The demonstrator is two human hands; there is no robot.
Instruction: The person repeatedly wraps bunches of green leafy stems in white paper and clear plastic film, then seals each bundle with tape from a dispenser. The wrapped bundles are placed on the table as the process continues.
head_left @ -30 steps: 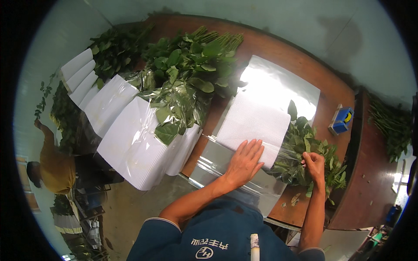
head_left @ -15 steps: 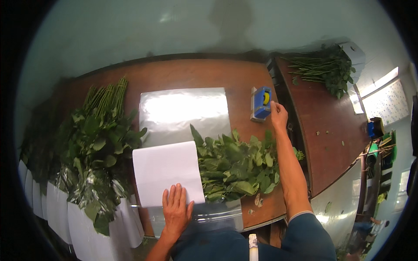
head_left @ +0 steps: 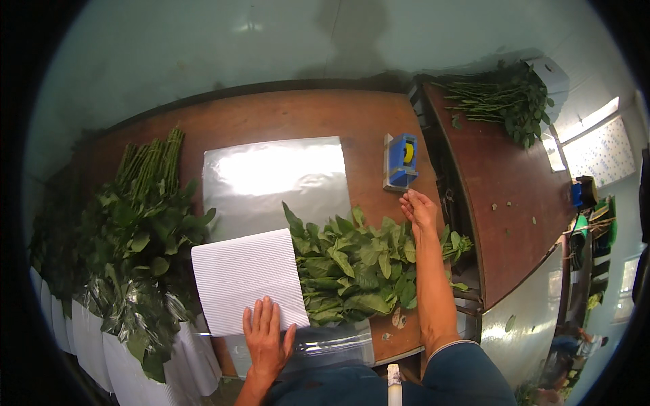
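Observation:
My left hand [head_left: 266,342] lies with fingers outstretched on the lower edge of a white corrugated sheet [head_left: 244,271], above clear plastic film [head_left: 334,345]. Leafy stems [head_left: 359,264] stick out to the right from that sheet. Behind them a shiny silver sheet [head_left: 274,176] is spread on the wooden table. My right hand [head_left: 416,206] pinches just below a blue tape dispenser [head_left: 401,177] with a yellow roll; whatever is between the fingertips is too small to make out.
Bunches of leafy stems [head_left: 149,216], partly wrapped in white sheets [head_left: 128,362], crowd the table's left. A second wooden table [head_left: 504,230] holds more stems [head_left: 501,101] on the right. A person [head_left: 570,348] appears small at lower right. A pale wall rises behind.
The view has swung rightward. My right hand has left the leaves for the tape dispenser, then drawn slightly down from it. My left hand has stayed on the corrugated sheet.

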